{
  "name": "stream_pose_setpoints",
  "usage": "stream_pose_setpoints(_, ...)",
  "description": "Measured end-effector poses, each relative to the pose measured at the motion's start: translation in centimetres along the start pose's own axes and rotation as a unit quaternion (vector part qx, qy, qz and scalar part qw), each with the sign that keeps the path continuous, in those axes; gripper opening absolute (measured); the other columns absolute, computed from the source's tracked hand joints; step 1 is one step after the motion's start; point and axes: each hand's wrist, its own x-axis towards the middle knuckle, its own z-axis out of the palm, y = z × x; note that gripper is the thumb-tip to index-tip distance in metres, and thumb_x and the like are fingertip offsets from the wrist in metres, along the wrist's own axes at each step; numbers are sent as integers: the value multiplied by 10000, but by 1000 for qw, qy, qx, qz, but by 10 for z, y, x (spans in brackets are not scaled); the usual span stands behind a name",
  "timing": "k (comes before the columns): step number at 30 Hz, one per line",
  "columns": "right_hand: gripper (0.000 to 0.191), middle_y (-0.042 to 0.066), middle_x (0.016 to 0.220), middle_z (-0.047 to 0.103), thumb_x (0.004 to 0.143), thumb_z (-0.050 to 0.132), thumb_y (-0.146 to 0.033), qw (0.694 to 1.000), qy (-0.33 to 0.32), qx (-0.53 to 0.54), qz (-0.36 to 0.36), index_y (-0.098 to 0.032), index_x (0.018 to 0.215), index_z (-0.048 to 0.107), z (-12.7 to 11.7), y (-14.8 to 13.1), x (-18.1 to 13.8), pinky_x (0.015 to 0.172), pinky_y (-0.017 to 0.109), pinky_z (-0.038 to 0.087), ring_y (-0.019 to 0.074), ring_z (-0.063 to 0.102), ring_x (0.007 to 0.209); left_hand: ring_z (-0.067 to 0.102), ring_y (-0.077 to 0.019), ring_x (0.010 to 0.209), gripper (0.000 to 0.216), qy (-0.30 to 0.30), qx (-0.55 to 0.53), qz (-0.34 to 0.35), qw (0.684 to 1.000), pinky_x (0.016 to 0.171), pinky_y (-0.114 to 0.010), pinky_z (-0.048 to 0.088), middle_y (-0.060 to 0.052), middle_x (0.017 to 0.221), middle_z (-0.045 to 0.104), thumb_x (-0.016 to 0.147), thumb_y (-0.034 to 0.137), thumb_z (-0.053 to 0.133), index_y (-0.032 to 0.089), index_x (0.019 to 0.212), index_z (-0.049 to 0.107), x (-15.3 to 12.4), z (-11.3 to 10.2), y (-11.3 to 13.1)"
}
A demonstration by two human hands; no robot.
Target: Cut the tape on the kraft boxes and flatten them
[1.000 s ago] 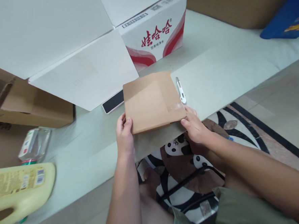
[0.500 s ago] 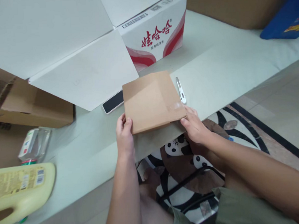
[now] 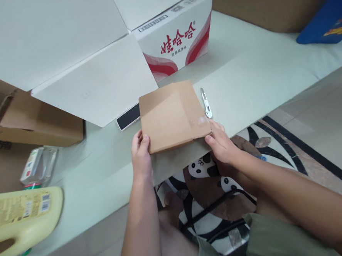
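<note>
A flat brown cardboard box is held between my two hands over the front part of the table. My left hand grips its near left corner, thumb on top. At the near right corner, my right hand is closed on the box, thumb along the edge; the fingers underneath are hidden. A shiny patch like clear tape shows near that corner. Just beyond the box's right side lies a white utility knife. A slim device with a dark face lies to the left, partly covered by the box.
White cartons and a red-and-white water carton stand behind. Brown boxes, a clear bottle and a yellow jug are at left. A blue box stands at far right. The table's front edge runs below my hands.
Almost nothing differs. The view has shifted very slightly, and both hands keep the same hold on the cardboard box.
</note>
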Motion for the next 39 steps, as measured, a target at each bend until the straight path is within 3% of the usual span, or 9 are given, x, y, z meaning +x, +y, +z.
stream_pose_setpoints(7, 486, 137, 1403, 623, 1017, 352, -537, 1000, -7, -14, -25, -249, 1354, 551, -5, -13, 4, 1104, 582, 400, 353, 534, 1346, 681, -210, 914, 427, 17, -77, -85, 993, 594, -242, 467, -44, 1087, 738, 633, 436, 772, 240, 1007, 705, 8, -12, 7)
stream_pose_setpoints(14, 365, 136, 1327, 664, 990, 433, -402, 1000, -13, -18, -8, -231, 1268, 596, -9, -16, 6, 1053, 548, 438, 335, 580, 1263, 680, -202, 883, 394, 6, -80, -73, 994, 620, -249, 485, -30, 1024, 741, 638, 433, 774, 247, 977, 700, 10, -13, 6)
stream_pose_setpoints(22, 331, 129, 1322, 675, 976, 465, -369, 999, -12, 1, -38, -241, 1253, 592, -11, -19, 8, 1054, 521, 451, 319, 599, 1270, 536, -113, 561, 302, 27, -117, -149, 981, 391, -208, 296, -16, 806, 691, 579, 333, 809, 215, 845, 728, 12, -19, 17)
stream_pose_setpoints(30, 358, 138, 1360, 663, 971, 492, -417, 998, -16, 6, -57, -244, 1273, 579, -11, -19, 4, 1089, 557, 433, 328, 584, 1315, 535, -110, 570, 234, 24, -128, -163, 978, 410, -208, 313, 0, 777, 670, 627, 313, 792, 213, 821, 706, 13, -19, 17)
stream_pose_setpoints(36, 728, 181, 1500, 557, 839, 633, -611, 997, -33, -50, -49, -208, 1432, 511, -4, -11, 1, 1146, 695, 306, 471, 298, 1525, 582, -111, 675, 407, 36, -115, -114, 986, 472, -183, 360, 1, 899, 700, 572, 364, 835, 233, 940, 719, 8, -11, 12)
stream_pose_setpoints(39, 727, 189, 1437, 603, 791, 690, -590, 997, -45, -52, -38, -198, 1387, 550, 0, -6, 0, 1157, 684, 310, 452, 425, 1449, 612, -138, 722, 568, 10, -112, -79, 991, 547, -206, 427, -19, 927, 720, 487, 380, 884, 226, 1010, 722, 7, -7, 10)
